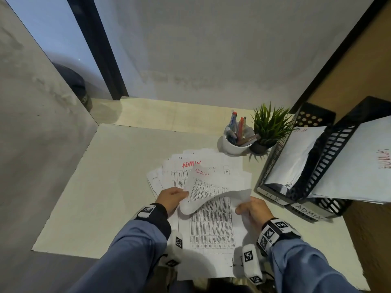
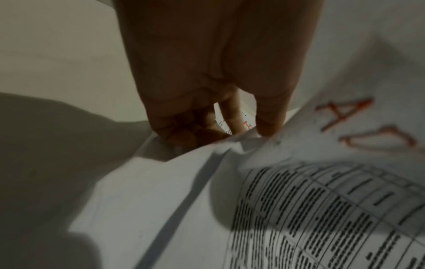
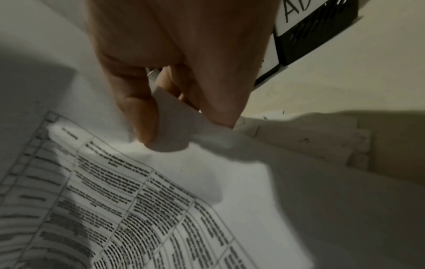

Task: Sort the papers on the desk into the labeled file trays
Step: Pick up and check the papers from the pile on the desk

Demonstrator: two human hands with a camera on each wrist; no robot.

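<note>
A fanned pile of printed papers (image 1: pixel 230 172) lies in the middle of the desk; one sheet there shows red "ADMIN". A top sheet (image 1: pixel 208 190) marked "ADMIN" in red curls up off the pile. My left hand (image 1: pixel 172 197) pinches its left edge; in the left wrist view the left hand (image 2: pixel 257 131) grips the sheet (image 2: pixel 322 182) between thumb and fingers. My right hand (image 1: pixel 250 209) pinches the sheet's right corner, seen close in the right wrist view as right hand (image 3: pixel 174 125) on a curled corner of the sheet (image 3: pixel 170 138). Two black file trays stand at right, labeled HR (image 1: pixel 273 196) and ADMIN (image 1: pixel 307 211), each holding papers.
A white cup of pens (image 1: pixel 233 144) and a small potted plant (image 1: pixel 269 127) stand behind the pile, left of the trays. Walls close in on the left and back. Bare desk surface (image 1: pixel 105 187) spreads to the left of the papers.
</note>
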